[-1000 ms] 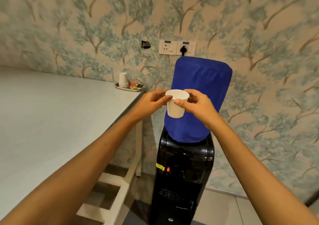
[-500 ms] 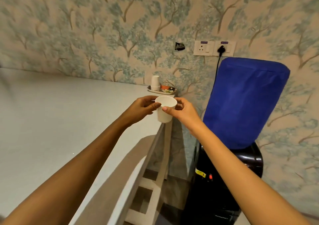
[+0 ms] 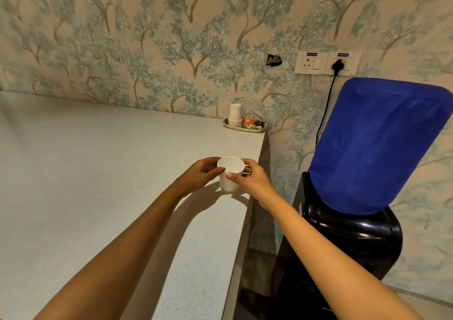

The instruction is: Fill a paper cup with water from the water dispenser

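tree-patterned wallpaper (image 3: 171, 37) backs a pale worktop (image 3: 85, 184); near its right edge an upright paper cup (image 3: 230, 175) sits at the surface, the left hand (image 3: 199, 176) and right hand (image 3: 252, 178) each holding it in a fingertip grip at the rim; the water dispenser (image 3: 355, 234) with its blue-covered bottle (image 3: 375, 148) stands just beside the worktop; a stack of cups (image 3: 235, 115) on a tray (image 3: 230, 125) sits at the far corner.

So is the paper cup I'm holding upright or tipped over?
Upright. The paper cup has its open rim facing up, held between the left hand and right hand above the table.
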`<state>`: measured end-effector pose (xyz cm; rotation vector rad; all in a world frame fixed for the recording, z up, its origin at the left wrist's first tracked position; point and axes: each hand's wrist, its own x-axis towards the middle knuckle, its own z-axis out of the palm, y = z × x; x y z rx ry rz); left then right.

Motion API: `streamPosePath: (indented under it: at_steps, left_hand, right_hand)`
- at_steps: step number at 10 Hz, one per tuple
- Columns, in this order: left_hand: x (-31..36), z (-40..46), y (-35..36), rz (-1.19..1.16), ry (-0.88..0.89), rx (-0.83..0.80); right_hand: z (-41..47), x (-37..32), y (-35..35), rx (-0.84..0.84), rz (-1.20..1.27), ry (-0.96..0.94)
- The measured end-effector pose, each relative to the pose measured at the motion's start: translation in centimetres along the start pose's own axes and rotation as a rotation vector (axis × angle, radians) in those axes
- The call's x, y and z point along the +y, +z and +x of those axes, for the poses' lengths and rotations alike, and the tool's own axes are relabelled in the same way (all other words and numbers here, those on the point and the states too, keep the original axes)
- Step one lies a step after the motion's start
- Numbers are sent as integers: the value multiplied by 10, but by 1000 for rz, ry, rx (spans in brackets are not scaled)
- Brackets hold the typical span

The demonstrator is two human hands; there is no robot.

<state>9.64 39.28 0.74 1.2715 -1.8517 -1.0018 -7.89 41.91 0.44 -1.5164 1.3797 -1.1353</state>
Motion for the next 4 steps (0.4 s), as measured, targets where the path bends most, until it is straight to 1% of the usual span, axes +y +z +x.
streamPosePath:
  at_steps: [2, 3, 4]
  left_hand:
    - [-6, 1, 5, 39, 2, -6]
    - [-5, -2, 4, 111, 2, -6]
    - [5, -5, -4, 274, 22, 164]
  right_hand:
    - [1, 8, 1, -29, -18, 10]
    - [3, 9, -4, -90, -15, 30]
    - [5, 12, -18, -115, 13, 42]
